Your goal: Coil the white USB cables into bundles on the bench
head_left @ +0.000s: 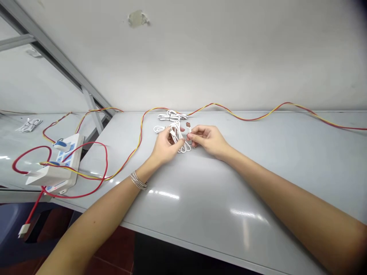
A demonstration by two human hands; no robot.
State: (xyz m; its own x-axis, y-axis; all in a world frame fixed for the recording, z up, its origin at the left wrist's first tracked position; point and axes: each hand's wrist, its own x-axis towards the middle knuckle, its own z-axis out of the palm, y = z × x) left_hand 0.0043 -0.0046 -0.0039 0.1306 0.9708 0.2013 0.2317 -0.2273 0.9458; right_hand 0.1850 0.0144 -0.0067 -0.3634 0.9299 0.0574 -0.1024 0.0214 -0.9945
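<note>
A coiled white cable (181, 144) is held over the grey table by my left hand (166, 145), its thumb and fingers closed round the loops. One white connector shows near the left fingertips. My right hand (207, 139) pinches a second white connector (188, 127) with a brown-orange end, just right of the coil. Behind my hands another bundled white cable (172, 115) lies on the table, and part of a white coil (158, 129) shows beside my left hand.
A white power strip (73, 152) with plugs and looping red cables sits on the left. A red-and-yellow twisted wire (249, 119) runs along the wall (229, 57). Another white cable bundle (29, 125) lies far left. The table's front edge (183, 246) crosses below.
</note>
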